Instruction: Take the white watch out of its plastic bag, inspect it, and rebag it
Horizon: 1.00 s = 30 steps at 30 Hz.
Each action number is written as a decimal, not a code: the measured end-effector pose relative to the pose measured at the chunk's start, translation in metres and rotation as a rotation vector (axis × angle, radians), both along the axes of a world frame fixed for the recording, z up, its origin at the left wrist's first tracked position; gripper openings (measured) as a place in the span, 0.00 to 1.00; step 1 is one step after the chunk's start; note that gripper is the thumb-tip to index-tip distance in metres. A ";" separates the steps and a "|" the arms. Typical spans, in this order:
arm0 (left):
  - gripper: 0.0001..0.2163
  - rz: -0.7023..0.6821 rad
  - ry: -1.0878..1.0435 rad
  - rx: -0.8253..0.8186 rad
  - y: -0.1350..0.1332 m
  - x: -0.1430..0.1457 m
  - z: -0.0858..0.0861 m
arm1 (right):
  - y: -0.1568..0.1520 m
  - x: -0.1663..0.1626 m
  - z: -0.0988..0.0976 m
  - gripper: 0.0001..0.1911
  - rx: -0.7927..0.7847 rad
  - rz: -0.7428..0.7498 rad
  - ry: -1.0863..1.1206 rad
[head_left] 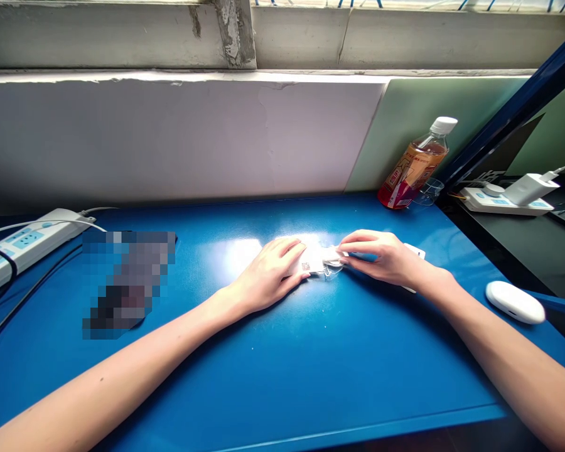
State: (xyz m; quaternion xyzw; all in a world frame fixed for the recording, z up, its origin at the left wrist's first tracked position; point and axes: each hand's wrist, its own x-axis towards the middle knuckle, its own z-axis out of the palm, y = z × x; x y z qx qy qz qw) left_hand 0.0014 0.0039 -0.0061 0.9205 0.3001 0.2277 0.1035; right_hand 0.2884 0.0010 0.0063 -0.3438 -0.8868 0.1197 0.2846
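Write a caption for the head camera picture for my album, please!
Left hand holding a white printed item, right hand pinching a white piece beside it, at a blue desk.

White glare across blue tabletop point(282, 364)

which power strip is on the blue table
The power strip at far left; the other strip, holding a white charger, sits on the dark surface beyond the blue bar.

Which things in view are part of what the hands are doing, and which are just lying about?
In use:
- white packet, under left hand
- white piece in clear wrap, at right hand

Lying about, apparently:
- bottle
- white oval case
- left power strip
- right power strip
- black cable

Unclear: white item behind right wrist.
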 end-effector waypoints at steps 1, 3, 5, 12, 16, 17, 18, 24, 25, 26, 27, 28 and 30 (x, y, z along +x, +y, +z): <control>0.21 -0.001 0.002 0.000 0.000 0.000 0.000 | -0.001 -0.003 -0.002 0.10 0.010 0.000 0.020; 0.21 -0.003 0.004 0.002 0.000 0.000 0.000 | -0.002 -0.009 -0.006 0.10 0.029 0.002 0.060; 0.21 -0.003 -0.001 0.003 0.000 0.000 -0.001 | -0.004 -0.014 -0.009 0.09 0.049 -0.011 0.076; 0.21 -0.004 -0.013 -0.012 0.000 0.000 0.000 | -0.003 -0.009 -0.002 0.09 0.100 -0.023 -0.052; 0.21 -0.008 -0.031 -0.034 0.000 0.000 0.001 | 0.004 0.002 0.001 0.09 0.094 0.005 -0.096; 0.21 -0.009 -0.032 -0.034 0.000 0.001 0.002 | 0.005 0.003 0.000 0.09 0.091 0.009 -0.101; 0.21 -0.008 -0.032 -0.030 0.000 0.001 0.002 | 0.005 0.003 -0.001 0.09 0.088 0.011 -0.103; 0.21 -0.001 -0.007 -0.014 0.000 0.000 0.000 | -0.002 -0.009 -0.003 0.10 0.085 0.009 -0.085; 0.21 0.000 -0.008 -0.016 0.000 0.000 0.000 | -0.004 -0.012 -0.003 0.10 0.081 0.001 -0.079; 0.21 0.002 -0.011 -0.018 0.000 0.000 0.000 | -0.006 -0.015 -0.002 0.10 0.071 -0.006 -0.074; 0.20 0.003 -0.015 -0.020 0.000 0.000 0.000 | -0.008 -0.017 -0.002 0.11 0.063 -0.011 -0.066; 0.20 0.002 -0.017 -0.020 0.000 0.000 -0.001 | -0.010 -0.019 -0.001 0.11 0.050 -0.013 -0.056; 0.20 0.003 -0.018 -0.019 0.000 0.000 0.000 | -0.012 -0.022 0.000 0.12 0.019 -0.007 -0.030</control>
